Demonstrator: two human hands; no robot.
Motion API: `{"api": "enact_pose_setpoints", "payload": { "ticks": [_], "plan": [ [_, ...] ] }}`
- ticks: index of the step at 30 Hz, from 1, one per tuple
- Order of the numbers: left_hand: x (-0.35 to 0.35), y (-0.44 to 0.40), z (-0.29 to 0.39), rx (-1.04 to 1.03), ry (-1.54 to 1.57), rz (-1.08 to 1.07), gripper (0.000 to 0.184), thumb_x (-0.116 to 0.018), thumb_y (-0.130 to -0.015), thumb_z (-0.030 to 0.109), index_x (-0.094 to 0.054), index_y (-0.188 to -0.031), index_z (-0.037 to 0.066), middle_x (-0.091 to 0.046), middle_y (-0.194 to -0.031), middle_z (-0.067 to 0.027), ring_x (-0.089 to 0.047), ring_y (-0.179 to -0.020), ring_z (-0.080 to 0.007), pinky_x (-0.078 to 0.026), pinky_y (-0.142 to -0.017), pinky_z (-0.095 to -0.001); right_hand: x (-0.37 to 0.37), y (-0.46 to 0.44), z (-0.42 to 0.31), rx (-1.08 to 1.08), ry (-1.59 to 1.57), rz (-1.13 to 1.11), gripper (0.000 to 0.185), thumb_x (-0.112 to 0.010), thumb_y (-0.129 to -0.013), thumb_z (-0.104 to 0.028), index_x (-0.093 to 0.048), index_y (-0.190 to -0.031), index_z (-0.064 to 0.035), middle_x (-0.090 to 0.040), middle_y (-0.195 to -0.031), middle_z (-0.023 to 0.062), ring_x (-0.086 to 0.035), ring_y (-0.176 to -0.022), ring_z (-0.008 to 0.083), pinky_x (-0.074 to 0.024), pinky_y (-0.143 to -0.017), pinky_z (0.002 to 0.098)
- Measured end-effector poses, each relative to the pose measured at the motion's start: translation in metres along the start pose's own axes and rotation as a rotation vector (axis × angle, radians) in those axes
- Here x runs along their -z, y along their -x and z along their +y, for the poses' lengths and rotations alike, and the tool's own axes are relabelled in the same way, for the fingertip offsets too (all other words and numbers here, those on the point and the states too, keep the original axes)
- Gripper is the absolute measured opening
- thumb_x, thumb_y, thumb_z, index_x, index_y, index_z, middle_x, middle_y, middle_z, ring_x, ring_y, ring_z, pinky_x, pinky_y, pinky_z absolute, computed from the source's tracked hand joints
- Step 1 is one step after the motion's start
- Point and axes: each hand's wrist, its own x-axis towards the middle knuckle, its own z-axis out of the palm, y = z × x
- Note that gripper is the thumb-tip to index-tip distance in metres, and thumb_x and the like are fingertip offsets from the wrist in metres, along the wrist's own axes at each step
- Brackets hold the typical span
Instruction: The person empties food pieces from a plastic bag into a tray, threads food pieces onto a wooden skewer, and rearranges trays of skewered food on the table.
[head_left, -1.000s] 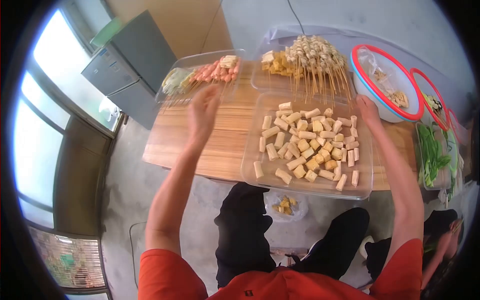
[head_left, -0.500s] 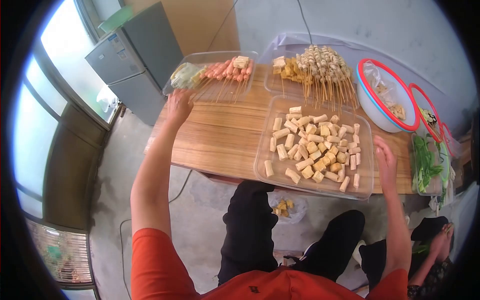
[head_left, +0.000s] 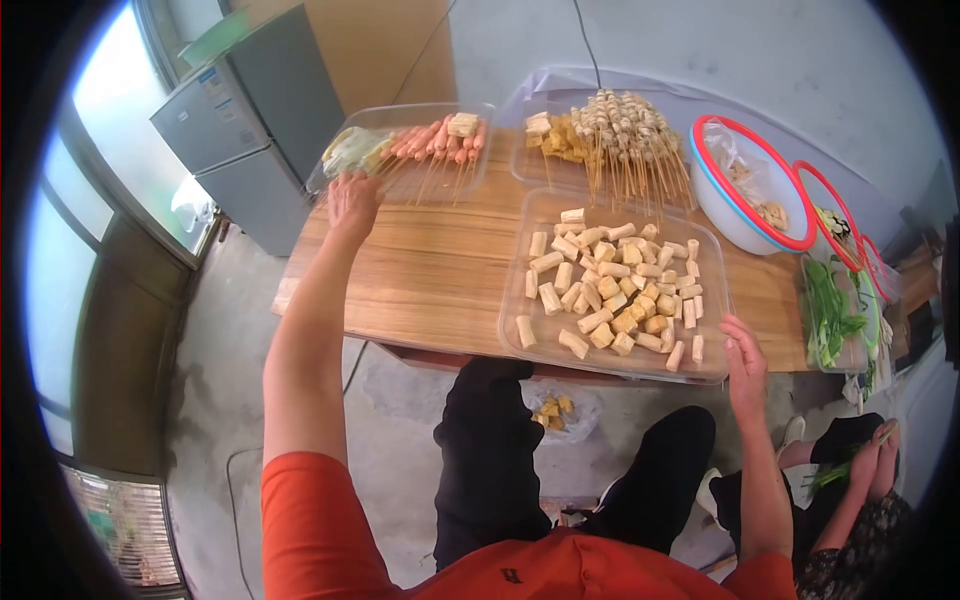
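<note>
My left hand [head_left: 352, 207] reaches to the near left side of a clear plastic tray [head_left: 405, 192], its fingers stretched forward and apart. In that tray lie pink sausages on skewers [head_left: 430, 143], a pale bundle in plastic [head_left: 357, 150] and a few beige pieces [head_left: 463, 124]. My right hand [head_left: 744, 362] is beside the right front corner of a larger clear tray [head_left: 512, 310], fingers extended, nothing visible in them. Beige cylindrical pieces [head_left: 551, 298] and golden cubes [head_left: 625, 321] are spread over this larger tray. Whether my right fingertips touch its rim is hard to tell.
Behind stands another tray with loaded skewers [head_left: 625, 130]. White bowls with red rims [head_left: 745, 215] and a tray of greens [head_left: 832, 315] are at right. A bag of yellow pieces [head_left: 565, 412] lies below. Another person's hands [head_left: 875, 462] hold green stems at lower right.
The view has shifted slightly, moving the table leftward in the picture. My right hand has come lower, towards the large tray's front corner. My left hand stays near the sausage tray.
</note>
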Motion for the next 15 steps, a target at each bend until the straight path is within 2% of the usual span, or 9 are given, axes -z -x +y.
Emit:
{"api": "enact_pose_setpoints", "payload": {
  "ticks": [4,10,15],
  "plan": [
    [-0.001,0.007,-0.007,-0.021,0.002,-0.016,0.013,-0.069,-0.081,0.021,-0.069,-0.094,0.016,-0.064,-0.098,-0.0030,-0.054,-0.103,-0.0255,-0.041,-0.089,-0.0405,0.000,0.006,0.001,0.033,0.009,0.010,0.022,-0.051,-0.094,-0.003,-0.062,-0.112,0.0012,-0.057,-0.129,0.0131,-0.051,-0.123,0.0217,-0.0354,-0.106,0.0330],
    [0.011,0.036,-0.009,-0.030,0.033,0.055,0.014,-0.070,-0.080,0.022,-0.067,-0.092,0.015,-0.063,-0.095,-0.0038,-0.054,-0.100,-0.0264,-0.042,-0.086,-0.0404,-0.001,0.013,0.002,0.052,0.019,0.021,0.021,-0.050,-0.094,-0.004,-0.062,-0.111,0.0011,-0.059,-0.127,0.0131,-0.052,-0.122,0.0221,-0.0368,-0.105,0.0332],
    [0.023,0.069,-0.016,-0.050,0.006,0.029,0.017,-0.070,-0.080,0.023,-0.066,-0.094,0.015,-0.063,-0.097,-0.0030,-0.055,-0.100,-0.0262,-0.043,-0.085,-0.0400,0.004,0.022,0.003,0.061,0.014,0.039,0.021,-0.051,-0.095,-0.005,-0.062,-0.111,0.0009,-0.060,-0.125,0.0130,-0.053,-0.121,0.0225,-0.0373,-0.104,0.0333]
  ]
}}
